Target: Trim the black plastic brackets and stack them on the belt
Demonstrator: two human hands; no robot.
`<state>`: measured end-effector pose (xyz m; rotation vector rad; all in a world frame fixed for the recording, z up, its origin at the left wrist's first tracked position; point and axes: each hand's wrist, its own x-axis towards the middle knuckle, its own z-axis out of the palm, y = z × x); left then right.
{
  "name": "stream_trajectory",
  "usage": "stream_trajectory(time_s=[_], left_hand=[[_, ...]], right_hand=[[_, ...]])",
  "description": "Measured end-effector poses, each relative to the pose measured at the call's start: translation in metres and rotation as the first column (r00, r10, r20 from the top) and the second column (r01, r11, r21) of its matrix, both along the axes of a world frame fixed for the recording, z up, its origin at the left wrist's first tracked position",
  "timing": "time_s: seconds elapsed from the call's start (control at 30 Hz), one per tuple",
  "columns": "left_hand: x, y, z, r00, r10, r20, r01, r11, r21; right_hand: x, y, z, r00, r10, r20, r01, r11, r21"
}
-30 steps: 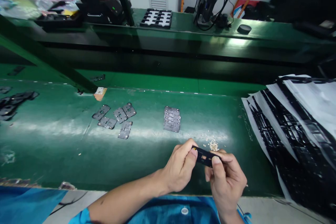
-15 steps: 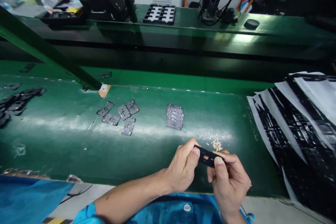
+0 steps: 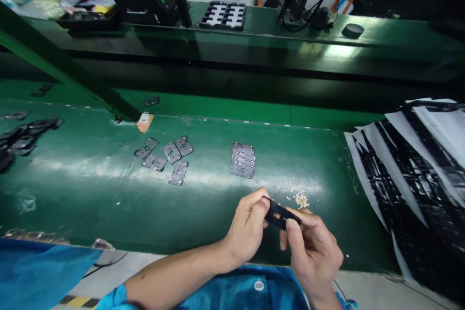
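A flat black plastic part (image 3: 281, 215) with a small opening is held above the green bench near its front edge. My left hand (image 3: 250, 225) pinches its left end between thumb and fingers. My right hand (image 3: 314, 242) grips the right end, thumb on top. Just beyond my right hand lies a small pile of tiny pale pieces (image 3: 301, 199). A neat overlapping row of dark parts (image 3: 243, 160) rests farther back, left of the pile. Several similar loose parts (image 3: 172, 152) lie to the left of that row.
A heap of black parts (image 3: 27, 138) sits at the far left. A green post (image 3: 72, 70) slants down to the bench (image 3: 203, 213). Black-and-white wrapped sheets (image 3: 407, 169) cover the right side. Behind, a raised shelf bears a black tray (image 3: 223, 15) and a round black object (image 3: 352, 31).
Both hands have shifted slightly left together with the black part. The camera view has also moved a little. My grip on both ends looks the same.
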<state>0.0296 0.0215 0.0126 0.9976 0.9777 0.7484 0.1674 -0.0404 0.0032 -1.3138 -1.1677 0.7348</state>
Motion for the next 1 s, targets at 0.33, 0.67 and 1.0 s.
stream_trajectory(time_s=[0.33, 0.67, 1.0], left_hand=[[-0.020, -0.005, -0.002, 0.985, -0.031, -0.169, 0.079, 0.955, 0.287], [-0.030, -0.003, -0.014, 0.974, -0.076, -0.212, 0.168, 0.874, 0.455], [-0.038, 0.001, -0.008, 0.974, -0.092, -0.206, 0.157, 0.933, 0.325]], right_hand=[[-0.003, 0.010, 0.009, 0.930, 0.007, -0.368, -0.107, 0.961, -0.253], [-0.004, 0.012, -0.009, 0.858, -0.029, -0.513, -0.145, 0.944, -0.297], [-0.002, 0.010, -0.002, 0.836, 0.078, -0.543, -0.315, 0.879, -0.358]])
